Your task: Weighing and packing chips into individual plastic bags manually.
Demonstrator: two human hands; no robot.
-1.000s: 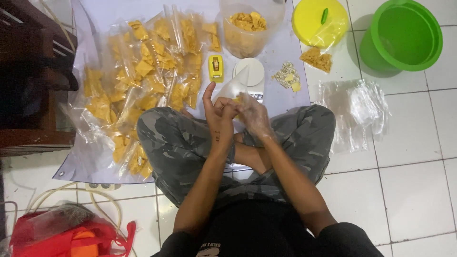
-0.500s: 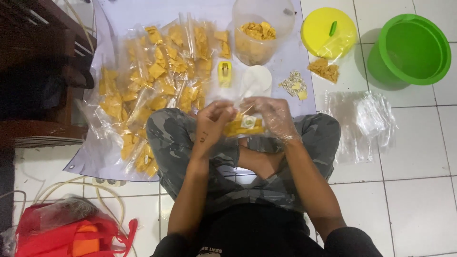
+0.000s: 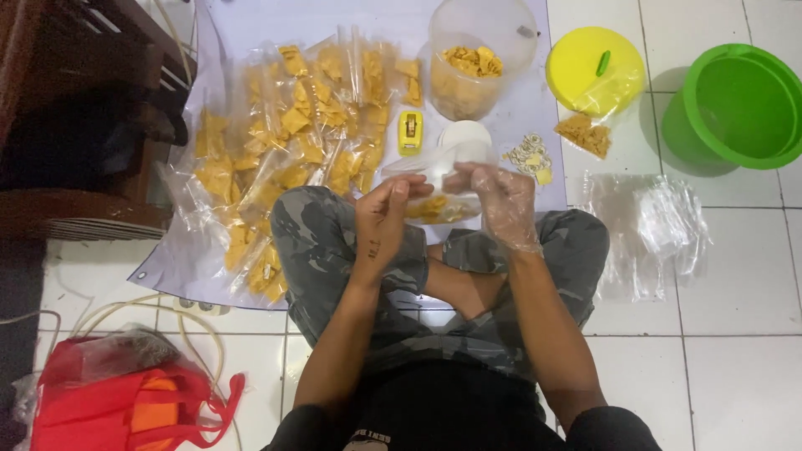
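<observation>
I sit cross-legged on a tiled floor. My left hand [image 3: 382, 219] and my right hand [image 3: 504, 203], which wears a thin clear plastic glove, together hold a small clear bag of yellow chips [image 3: 436, 203] above my knees. The bag's open top stands up between the fingertips of both hands. Just beyond the bag lies a white round scale [image 3: 462, 134], with a yellow tape dispenser [image 3: 409, 132] beside it. A pile of filled chip bags [image 3: 284, 150] spreads to the left of my hands.
A clear tub of chips [image 3: 476, 71] stands at the top, with a yellow lid [image 3: 593, 67] and a green bucket [image 3: 739, 104] to its right. Empty clear bags [image 3: 647, 225] lie right of my knee. Small labels [image 3: 530, 154], loose chips [image 3: 585, 134], a red bag [image 3: 134, 401] and dark wooden furniture [image 3: 75, 150] are nearby.
The bag was first upright between my hands, then lay flat in both hands showing its label; now its top stands up between my fingertips. The view has shifted slightly.
</observation>
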